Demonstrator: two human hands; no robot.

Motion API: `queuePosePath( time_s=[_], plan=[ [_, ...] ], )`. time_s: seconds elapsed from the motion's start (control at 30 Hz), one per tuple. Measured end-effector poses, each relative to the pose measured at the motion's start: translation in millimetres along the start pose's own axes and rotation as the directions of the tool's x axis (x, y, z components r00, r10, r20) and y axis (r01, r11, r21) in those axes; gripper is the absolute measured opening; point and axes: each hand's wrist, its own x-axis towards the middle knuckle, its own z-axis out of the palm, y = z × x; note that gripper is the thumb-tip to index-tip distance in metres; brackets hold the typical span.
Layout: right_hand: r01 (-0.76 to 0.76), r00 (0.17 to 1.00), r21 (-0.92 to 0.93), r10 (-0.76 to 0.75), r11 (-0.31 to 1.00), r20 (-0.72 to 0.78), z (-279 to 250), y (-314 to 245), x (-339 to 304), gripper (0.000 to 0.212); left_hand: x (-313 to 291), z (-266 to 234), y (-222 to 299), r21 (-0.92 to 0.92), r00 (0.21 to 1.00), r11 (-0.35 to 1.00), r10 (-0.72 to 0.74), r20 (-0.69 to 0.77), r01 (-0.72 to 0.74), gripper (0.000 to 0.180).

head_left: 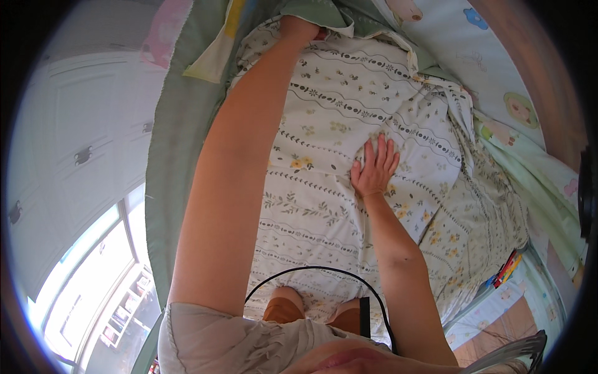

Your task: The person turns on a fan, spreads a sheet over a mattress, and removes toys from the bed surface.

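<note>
Matt floral cotton quilt (349, 124) (softly creased), green cloth sheet (180, 143), perhaps smooth-woven

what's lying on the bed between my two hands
Only the floral quilt: the head view shows bare patterned fabric running from the left hand at its far edge to the right hand pressed flat.

Both forearms bare, no sleeves past the upper arm; left hand (299, 28) at top centre, right hand (374, 168) mid-frame. Beige ruffled top (237, 343) at bottom, orange shorts (283, 310) just above it. Thin black cable (311, 268) loops across lower centre w/ a small black box (364, 315).
</note>
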Motion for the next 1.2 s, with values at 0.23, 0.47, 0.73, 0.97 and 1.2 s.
queuePosePath(
  time_s=[0.23,0.47,0.73,0.97,1.2],
  plan=[
    [-0.011,1.0,-0.037,0.012,0.999,0.025,-5.4,12.7,-4.2,0.054,-22.8,-19.0,45.3,0.341,0.963,0.931,0.199,-0.183,-0.128,0.019],
    [-0.018,0.999,-0.031,0.02,0.999,0.036,-4.0,5.1,-1.5,0.053,13.6,-53.3,22.5,0.415,0.994,0.907,0.025,0.11,-0.069,0.032],
    [-0.011,1.0,-0.01,0.012,1.0,0.015,-3.0,3.2,-3.7,0.053,-88.3,-79.0,-21.2,0.774,0.89,0.585,0.452,-0.061,-0.244,0.036],
    [-0.005,1.0,-0.024,0.006,1.0,0.018,-3.6,5.8,-0.7,0.054,-36.6,-77.3,-25.4,0.697,0.972,0.699,0.233,-0.011,-0.159,0.028],
    [-0.005,0.999,-0.016,0.006,1.0,0.039,-5.2,0.9,0.5,0.055,12.8,-60.6,-60.0,0.885,0.873,-0.087,-0.238,0.426,-0.457,0.023]
  ],
)
